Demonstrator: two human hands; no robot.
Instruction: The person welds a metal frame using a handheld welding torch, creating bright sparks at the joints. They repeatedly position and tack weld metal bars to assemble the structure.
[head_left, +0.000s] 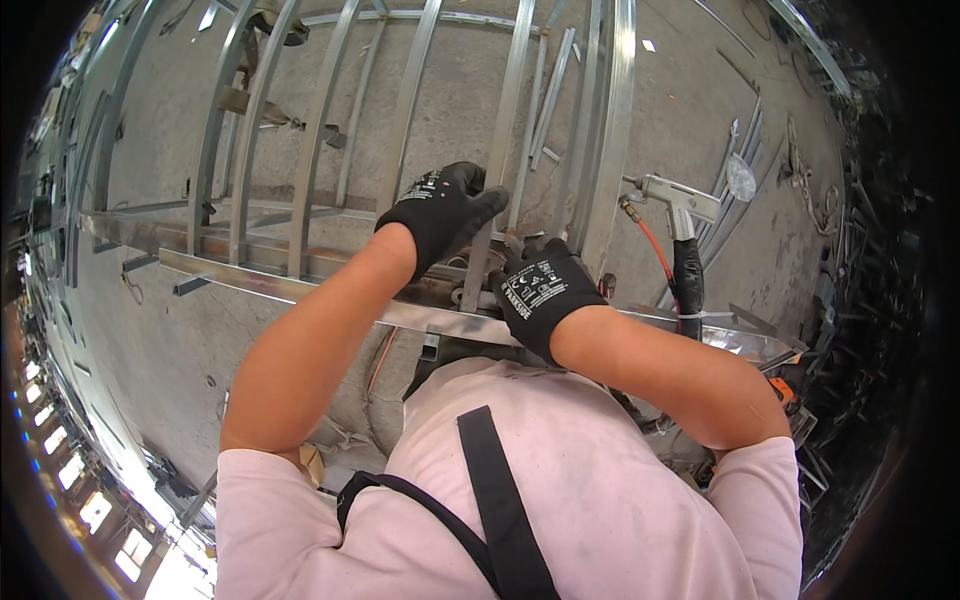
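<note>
Both my hands wear black work gloves. My left hand is closed round a slim upright silver metal bar of a barred frame, its thumb lying across the front. Lower down and to the right, my right hand has its fingers bent in close to the foot of that bar. What lies in those fingers, if anything, is hidden. Both hands are just above the frame's lower metal rail, which runs crosswise in front of my body.
A pistol-shaped air tool with an orange hose is to the right of the frame. Loose metal strips lie on the concrete floor beyond it. More parallel bars stretch away to the left. Dark metal stock crowds the far right.
</note>
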